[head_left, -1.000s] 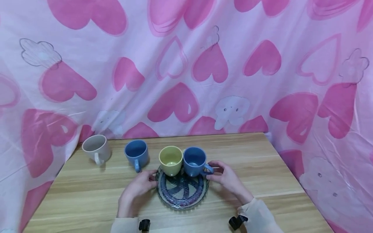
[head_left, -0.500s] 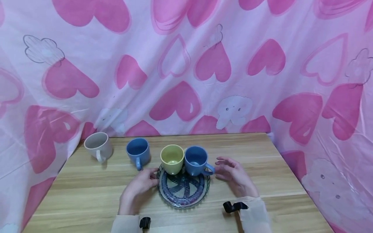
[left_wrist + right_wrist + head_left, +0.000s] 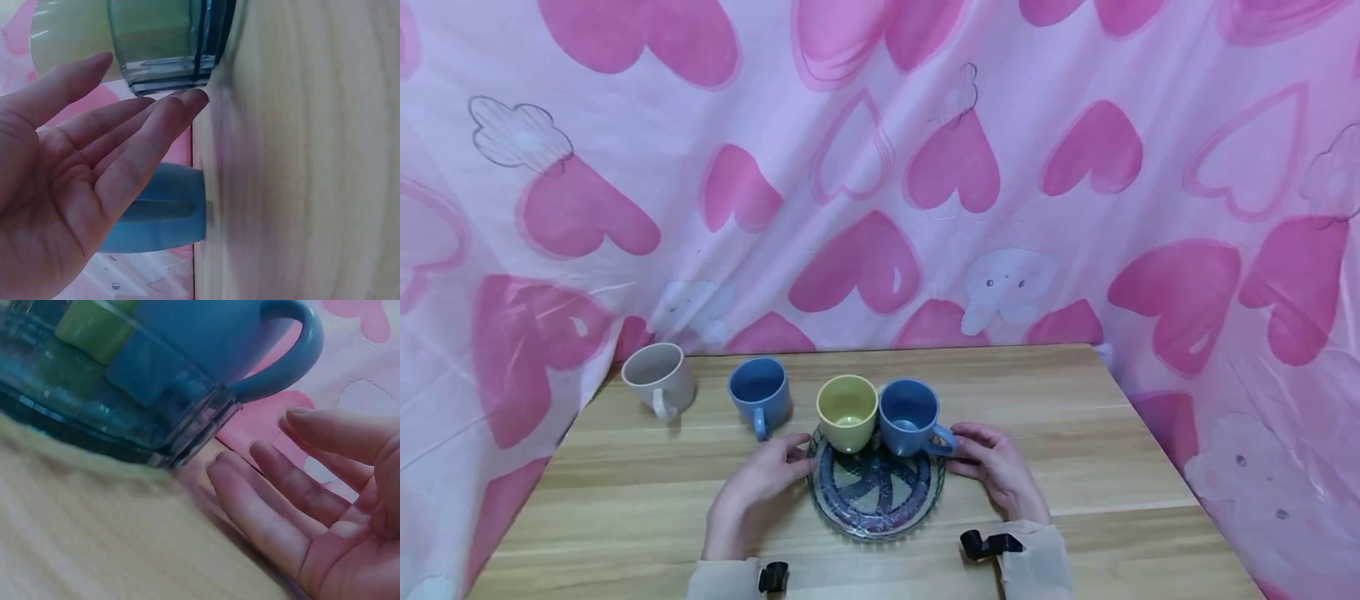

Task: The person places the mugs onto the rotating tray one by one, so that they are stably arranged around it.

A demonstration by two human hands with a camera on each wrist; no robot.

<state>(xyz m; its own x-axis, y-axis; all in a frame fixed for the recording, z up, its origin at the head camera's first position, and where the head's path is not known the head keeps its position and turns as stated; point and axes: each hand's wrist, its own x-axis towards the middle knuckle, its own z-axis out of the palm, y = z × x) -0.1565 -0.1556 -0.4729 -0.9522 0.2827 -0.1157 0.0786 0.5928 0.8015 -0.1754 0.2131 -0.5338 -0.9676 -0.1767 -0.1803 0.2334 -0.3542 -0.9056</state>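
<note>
A round clear glass dish (image 3: 878, 533) with a dark pattern lies on the table. At its far side, a yellow-green cup (image 3: 847, 414) and a blue mug (image 3: 906, 421) stand side by side in it. My left hand (image 3: 760, 479) is at the dish's left edge, loosely spread fingers right at the glass wall (image 3: 159, 74) in the left wrist view. On the other side my right hand (image 3: 1000, 471) has its fingers relaxed near the rim, just below the blue mug's handle (image 3: 294, 369). In the right wrist view a gap shows between fingertips (image 3: 219, 469) and glass.
Left of the dish stands a second blue mug (image 3: 762, 392), close beyond my left hand. Farther left, near the table's back corner, is a grey-white mug (image 3: 660, 379). A pink heart-patterned curtain (image 3: 865, 167) hangs behind the wooden table (image 3: 1120, 533).
My right hand drew away from the dish and blue mug to the right, then came back near the rim. The left hand has stayed at the dish's edge.
</note>
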